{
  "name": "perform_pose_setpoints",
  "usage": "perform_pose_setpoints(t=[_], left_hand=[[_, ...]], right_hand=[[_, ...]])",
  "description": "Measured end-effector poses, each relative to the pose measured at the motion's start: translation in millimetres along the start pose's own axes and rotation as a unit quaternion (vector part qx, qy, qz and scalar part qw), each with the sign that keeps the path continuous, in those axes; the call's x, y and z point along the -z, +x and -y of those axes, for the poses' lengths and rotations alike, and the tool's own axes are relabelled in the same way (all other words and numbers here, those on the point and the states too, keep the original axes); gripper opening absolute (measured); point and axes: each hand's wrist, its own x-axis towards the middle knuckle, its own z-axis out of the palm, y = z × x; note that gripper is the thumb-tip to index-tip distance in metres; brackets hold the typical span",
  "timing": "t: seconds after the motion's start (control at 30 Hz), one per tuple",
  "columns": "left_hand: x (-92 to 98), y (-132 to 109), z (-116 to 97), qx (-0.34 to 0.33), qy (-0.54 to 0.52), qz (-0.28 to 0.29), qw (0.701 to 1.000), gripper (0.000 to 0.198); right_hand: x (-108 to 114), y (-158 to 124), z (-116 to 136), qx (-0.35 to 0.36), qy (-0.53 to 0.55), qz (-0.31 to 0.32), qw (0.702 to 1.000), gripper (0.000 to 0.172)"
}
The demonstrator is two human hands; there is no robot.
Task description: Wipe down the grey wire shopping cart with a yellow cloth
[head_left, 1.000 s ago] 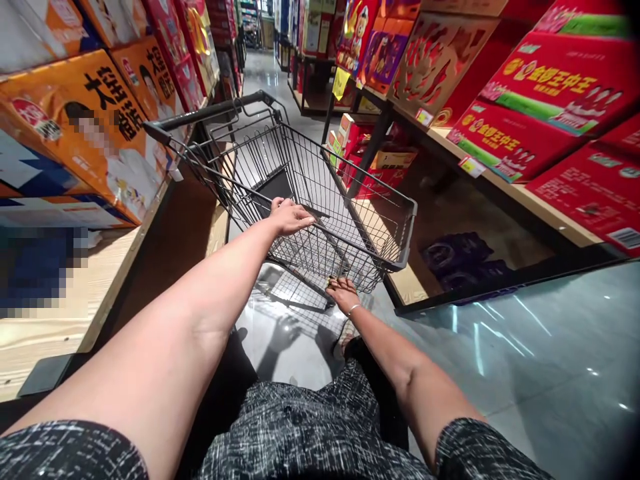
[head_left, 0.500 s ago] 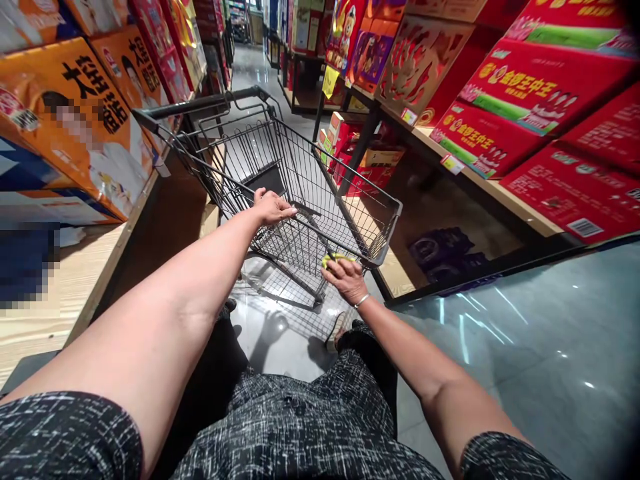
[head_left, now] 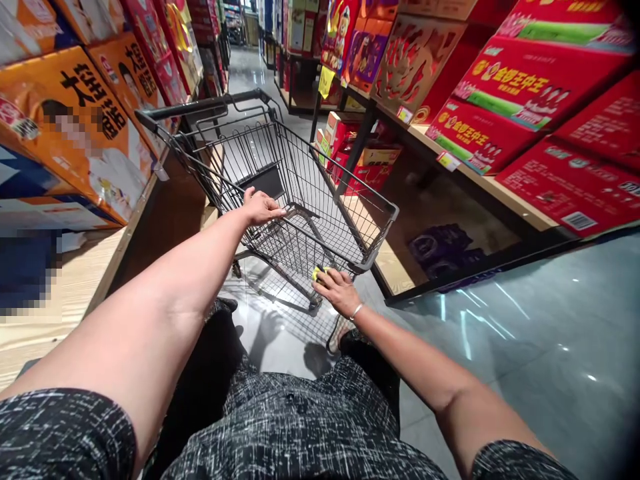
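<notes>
Between two shelf rows, through the head camera, I see a black wire shopping cart (head_left: 300, 193), its thin steel grid showing nothing inside. My left hand (head_left: 260, 207) curls closed over the basket's near rim. My right hand (head_left: 337, 290) presses a small yellow cloth (head_left: 318, 272) against the low front corner, fingers bent over it. Glossy red cardboard boxes (head_left: 500, 107) fill the right shelves, orange boxes (head_left: 85, 127) the left; the grey floor (head_left: 525, 347) shines.
</notes>
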Motion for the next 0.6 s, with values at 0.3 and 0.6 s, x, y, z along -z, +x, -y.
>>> perform_pose_setpoints(t=[0.3, 0.6], left_hand=[[-24.0, -30, -47, -0.122, 0.051, 0.006, 0.991, 0.042], [-32.0, -24, -48, -0.089, -0.018, 0.007, 0.996, 0.037]], right_hand=[[5, -31, -8, -0.106, 0.015, -0.062, 0.992, 0.043], [-54, -24, 17, -0.104, 0.037, 0.088, 0.990, 0.033]])
